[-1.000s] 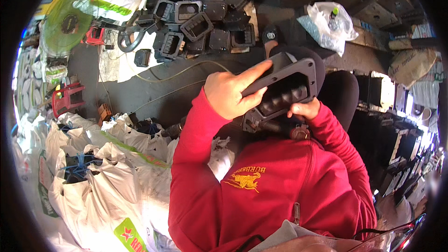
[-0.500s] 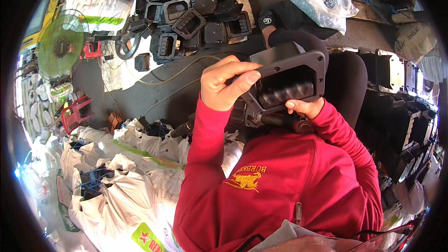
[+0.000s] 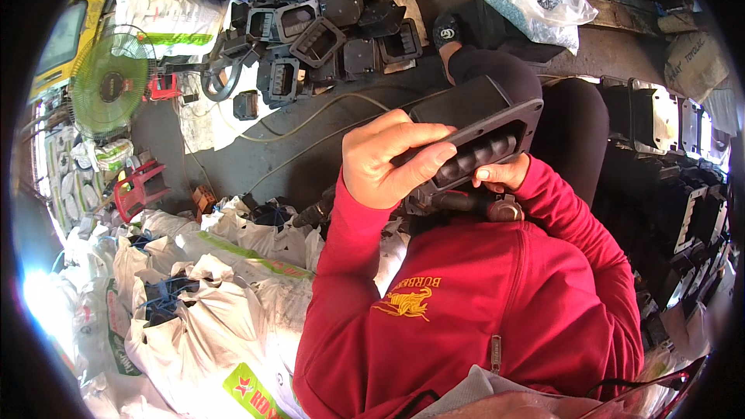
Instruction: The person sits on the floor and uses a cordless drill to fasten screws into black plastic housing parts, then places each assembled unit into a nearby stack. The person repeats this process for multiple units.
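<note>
In front of my chest is a black box-shaped plastic housing (image 3: 473, 101) with a flanged rim and screw holes along it. Its opening is tilted toward me, and a ribbed, wavy part shows inside. My left hand (image 3: 396, 157) pinches the rim's left end between thumb and fingers. At the lower right edge, my right hand (image 3: 500, 173) grips the same housing, its thumb on the rim and its other fingers mostly hidden. Just below the housing, a dark tool-like object (image 3: 466, 202) lies across my lap, partly covered; I cannot make out its kind.
Several similar black housings (image 3: 318, 43) lie piled on the floor ahead. A clear bag of small metal parts (image 3: 535, 4) stands beyond my knee. A green fan (image 3: 112, 85) and a red stool (image 3: 140, 186) are at left, white sacks (image 3: 209, 318) nearer. More housings (image 3: 683, 209) are stacked at right.
The housing has tipped, so its opening shows narrower and more of its outer side is visible. My left hand has shifted slightly right and down with it; both hands keep their hold.
</note>
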`<state>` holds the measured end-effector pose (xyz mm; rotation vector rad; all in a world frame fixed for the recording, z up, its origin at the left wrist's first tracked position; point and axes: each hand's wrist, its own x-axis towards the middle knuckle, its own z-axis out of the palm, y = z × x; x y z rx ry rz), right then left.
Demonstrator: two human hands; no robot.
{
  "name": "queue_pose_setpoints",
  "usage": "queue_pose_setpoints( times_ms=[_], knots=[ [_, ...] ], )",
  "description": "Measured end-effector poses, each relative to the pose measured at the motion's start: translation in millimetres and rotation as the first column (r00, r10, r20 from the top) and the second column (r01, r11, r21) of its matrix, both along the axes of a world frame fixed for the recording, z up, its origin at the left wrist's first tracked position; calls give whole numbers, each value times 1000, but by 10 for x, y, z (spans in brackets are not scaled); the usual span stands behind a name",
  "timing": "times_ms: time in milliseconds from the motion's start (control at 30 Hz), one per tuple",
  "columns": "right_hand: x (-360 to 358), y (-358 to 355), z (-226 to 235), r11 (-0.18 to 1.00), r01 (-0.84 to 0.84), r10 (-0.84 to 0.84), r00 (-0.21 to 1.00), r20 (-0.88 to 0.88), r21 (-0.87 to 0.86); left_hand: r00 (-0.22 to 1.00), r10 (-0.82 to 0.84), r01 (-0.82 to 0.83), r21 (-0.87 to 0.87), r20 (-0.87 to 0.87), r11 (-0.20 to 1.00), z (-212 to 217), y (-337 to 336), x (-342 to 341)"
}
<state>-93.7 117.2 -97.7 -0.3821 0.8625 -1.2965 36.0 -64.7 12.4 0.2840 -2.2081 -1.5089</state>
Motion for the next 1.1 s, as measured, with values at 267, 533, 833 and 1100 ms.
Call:
queue_pose_setpoints(
  times_ms=[267, 533, 833, 1100],
  knots=[
    [-50, 67, -9, 1000, 8, -8, 1000, 21, 5, 1000, -8, 9, -56, 19, 998, 33, 75, -72],
    [-206, 202, -145, 997, -51, 57, 991, 124, -50, 991, 101, -107, 69, 86, 992, 45, 302, -312],
    [-331, 264, -365, 964, -45, 189, 810, 555, -263, 983, -61, 57, 24, 172, 998, 231, 388, -622],
    [-328, 231, -406, 947, -58, 241, 780, 578, -316, 984, -42, 40, 13, 171, 999, 306, 404, -609]
  ],
)
